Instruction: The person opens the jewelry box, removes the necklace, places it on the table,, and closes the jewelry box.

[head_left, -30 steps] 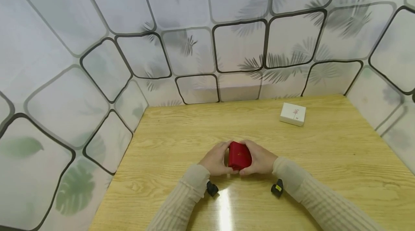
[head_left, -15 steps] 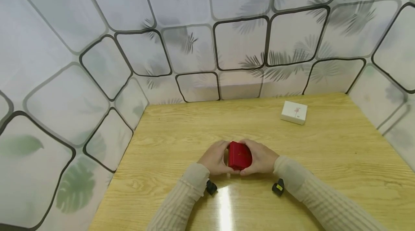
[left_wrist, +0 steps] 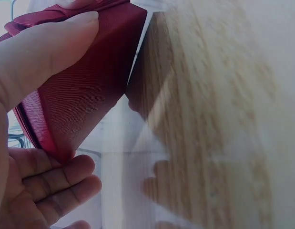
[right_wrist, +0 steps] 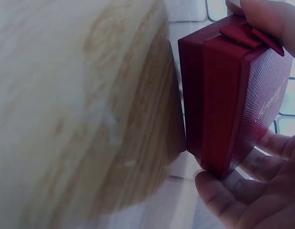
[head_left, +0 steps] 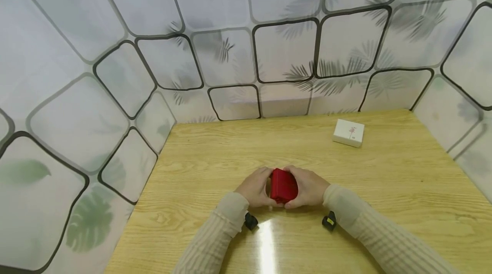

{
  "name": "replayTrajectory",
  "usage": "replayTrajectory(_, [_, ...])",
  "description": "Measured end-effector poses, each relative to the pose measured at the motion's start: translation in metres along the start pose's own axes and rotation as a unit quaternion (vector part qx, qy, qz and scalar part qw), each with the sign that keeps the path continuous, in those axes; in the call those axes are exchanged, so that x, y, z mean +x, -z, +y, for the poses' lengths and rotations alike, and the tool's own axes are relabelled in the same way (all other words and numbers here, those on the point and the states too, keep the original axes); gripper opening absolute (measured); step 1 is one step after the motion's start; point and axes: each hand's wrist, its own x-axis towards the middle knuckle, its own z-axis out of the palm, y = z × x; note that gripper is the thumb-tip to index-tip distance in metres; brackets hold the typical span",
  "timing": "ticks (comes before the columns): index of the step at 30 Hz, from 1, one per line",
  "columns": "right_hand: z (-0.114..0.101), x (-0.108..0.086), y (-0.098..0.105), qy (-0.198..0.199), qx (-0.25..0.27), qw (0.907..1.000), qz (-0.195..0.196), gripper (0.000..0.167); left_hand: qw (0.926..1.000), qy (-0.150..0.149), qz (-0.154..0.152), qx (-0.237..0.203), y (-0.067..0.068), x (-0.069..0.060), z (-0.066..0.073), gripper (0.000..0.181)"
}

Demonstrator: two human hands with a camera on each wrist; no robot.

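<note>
Between my two hands, near the middle of the table, is a small red box (head_left: 284, 186) with a textured surface and gold print on its lid. My left hand (head_left: 256, 188) grips its left side, thumb on the near face and fingers at the far edge. From the other side my right hand (head_left: 309, 187) holds it the same way. In the left wrist view the thumb presses the red box (left_wrist: 90, 62) by a folded flap. A bow-like flap also shows on the red box (right_wrist: 223, 95) in the right wrist view, where the lid looks shut.
A white box (head_left: 348, 133) with a pink print lies toward the back right of the wooden table (head_left: 215, 150). Patterned curtains (head_left: 284, 51) hang behind the table and along its sides. Black wrist cameras (head_left: 329, 222) sit under the sleeves.
Both hands keep hold of the red box in nearly the same place. The box tilts very slightly; the view has shifted a little.
</note>
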Motion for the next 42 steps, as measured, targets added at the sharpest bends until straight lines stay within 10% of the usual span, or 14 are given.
replayTrajectory(29, [0.008,0.0,0.003,-0.021,0.098,0.995,0.002,0.095,0.9989,0.044,0.001,0.018,0.002,-0.004,-0.005,0.092])
replayTrajectory(42, [0.011,-0.003,0.002,-0.005,0.09,0.9959,0.001,0.096,0.9997,0.014,0.019,0.009,-0.001,-0.002,-0.004,0.1])
